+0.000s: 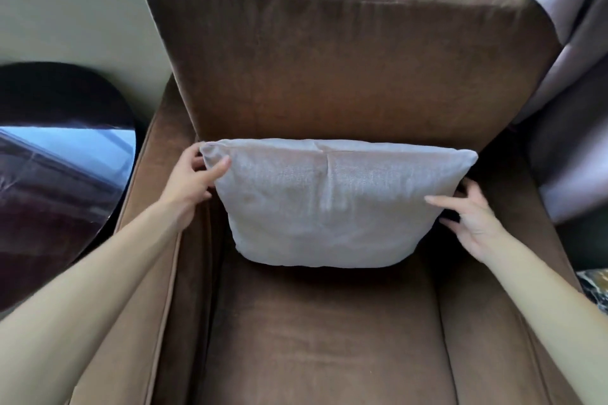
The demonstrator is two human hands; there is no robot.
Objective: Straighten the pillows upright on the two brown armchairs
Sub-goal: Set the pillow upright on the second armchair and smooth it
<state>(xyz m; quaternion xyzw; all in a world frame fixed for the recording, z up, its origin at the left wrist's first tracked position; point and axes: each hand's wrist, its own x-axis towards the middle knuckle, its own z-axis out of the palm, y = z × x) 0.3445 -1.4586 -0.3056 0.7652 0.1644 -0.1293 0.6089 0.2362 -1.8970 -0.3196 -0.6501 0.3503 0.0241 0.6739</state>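
Observation:
A light grey pillow point(332, 204) stands upright on the seat of a brown armchair point(345, 52), leaning against its backrest. My left hand point(194, 177) grips the pillow's upper left corner, thumb on the front and fingers behind. My right hand point(470, 217) holds the pillow's right edge, thumb lying across the front and fingers behind it. Only one armchair is in view.
A dark glossy round side table point(59, 158) stands to the left of the armchair, against a pale wall. Grey curtains point(572, 82) hang at the right. A patterned item point(595, 286) shows at the right edge.

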